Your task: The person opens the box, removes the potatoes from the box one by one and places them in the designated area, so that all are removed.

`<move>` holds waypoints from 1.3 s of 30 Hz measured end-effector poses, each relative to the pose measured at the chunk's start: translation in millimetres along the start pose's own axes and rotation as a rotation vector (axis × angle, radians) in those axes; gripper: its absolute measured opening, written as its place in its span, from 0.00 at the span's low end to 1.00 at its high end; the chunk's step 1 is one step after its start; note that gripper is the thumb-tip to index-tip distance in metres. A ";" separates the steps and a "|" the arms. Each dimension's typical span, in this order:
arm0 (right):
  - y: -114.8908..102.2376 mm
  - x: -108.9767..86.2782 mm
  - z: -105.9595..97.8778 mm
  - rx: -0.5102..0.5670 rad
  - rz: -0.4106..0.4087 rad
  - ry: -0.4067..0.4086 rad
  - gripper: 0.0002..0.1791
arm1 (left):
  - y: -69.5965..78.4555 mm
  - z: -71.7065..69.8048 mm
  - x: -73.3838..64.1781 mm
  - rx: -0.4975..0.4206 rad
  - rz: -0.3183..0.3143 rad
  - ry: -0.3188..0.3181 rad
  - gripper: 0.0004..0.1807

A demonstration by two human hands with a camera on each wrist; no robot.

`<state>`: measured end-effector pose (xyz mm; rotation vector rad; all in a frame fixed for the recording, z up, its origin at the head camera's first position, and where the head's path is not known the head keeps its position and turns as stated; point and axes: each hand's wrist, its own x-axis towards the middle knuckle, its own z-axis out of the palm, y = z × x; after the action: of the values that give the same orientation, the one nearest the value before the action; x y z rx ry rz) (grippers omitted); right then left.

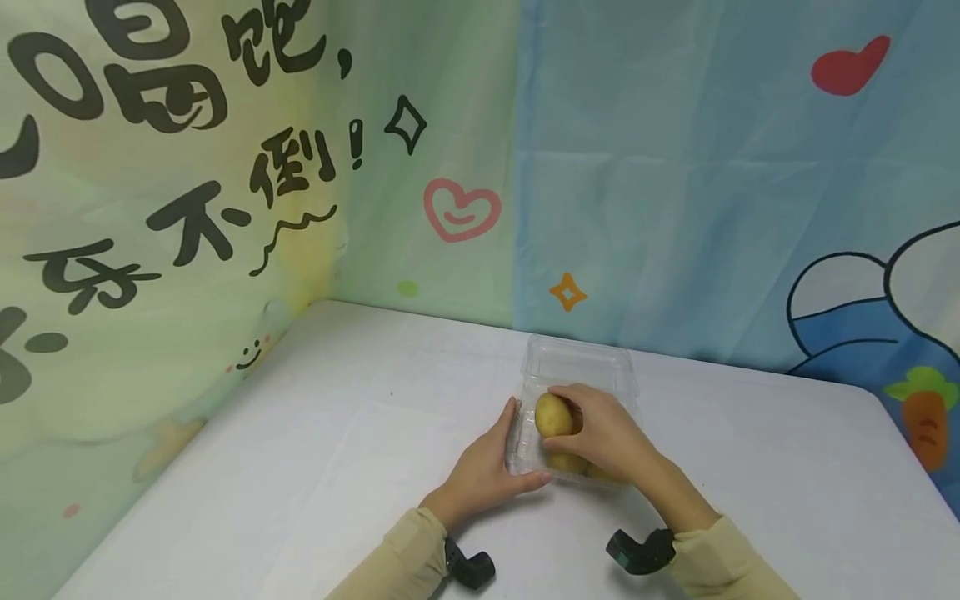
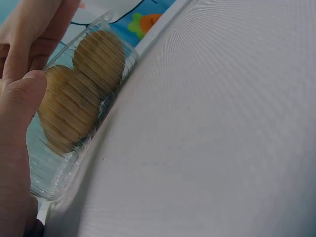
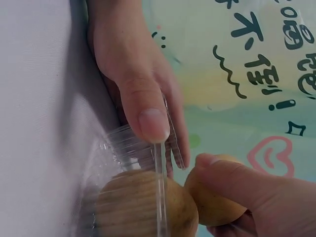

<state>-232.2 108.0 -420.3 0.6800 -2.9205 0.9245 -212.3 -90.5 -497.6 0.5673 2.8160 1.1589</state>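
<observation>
A clear plastic container with ribbed walls stands on the table, its hinged lid folded back away from me. My left hand holds its near left corner, fingers along the left side and thumb over the front rim. In my right hand, a yellow-brown potato is pinched between thumb and fingers, over the container's inside. Through the front wall in the left wrist view, one potato and another potato lie side by side. The right hand partly hides the container's right side.
The white-covered table reaches back to a printed cloth backdrop with letters, hearts and a carrot. Dark wrist-worn devices sit on both wrists, including one at the right sleeve.
</observation>
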 end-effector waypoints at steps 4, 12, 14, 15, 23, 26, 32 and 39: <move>4.4 -7.1 -1.2 0.011 0.005 0.060 0.38 | -1.4 1.1 0.0 0.005 0.011 0.014 0.63; 12.4 -21.2 -9.2 0.016 0.022 0.148 0.39 | -1.0 1.0 0.2 0.001 0.030 0.026 0.63; 15.1 -24.8 -12.2 0.026 0.023 0.169 0.39 | -0.6 0.9 0.1 0.001 0.032 0.025 0.63; 16.7 -26.5 -13.7 0.039 0.020 0.179 0.39 | -0.4 0.8 0.0 0.002 0.031 0.023 0.63; 32.5 -38.5 -24.5 0.085 -0.006 0.232 0.40 | 0.8 -0.6 -0.3 -0.004 0.026 0.031 0.64; 38.0 -43.1 -27.5 0.086 -0.008 0.245 0.40 | 1.0 -0.9 -0.8 0.000 0.024 0.034 0.64; 46.7 -52.8 -32.9 0.110 0.056 0.256 0.40 | 1.4 -0.6 -1.3 -0.001 0.029 0.033 0.64; 56.8 -60.1 -37.1 0.161 0.142 0.271 0.42 | 0.8 0.0 -0.8 0.005 0.023 0.032 0.64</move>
<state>-205.3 194.1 -428.6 0.3223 -2.7021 1.1732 -211.3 -90.2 -497.1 0.5886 2.8471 1.1765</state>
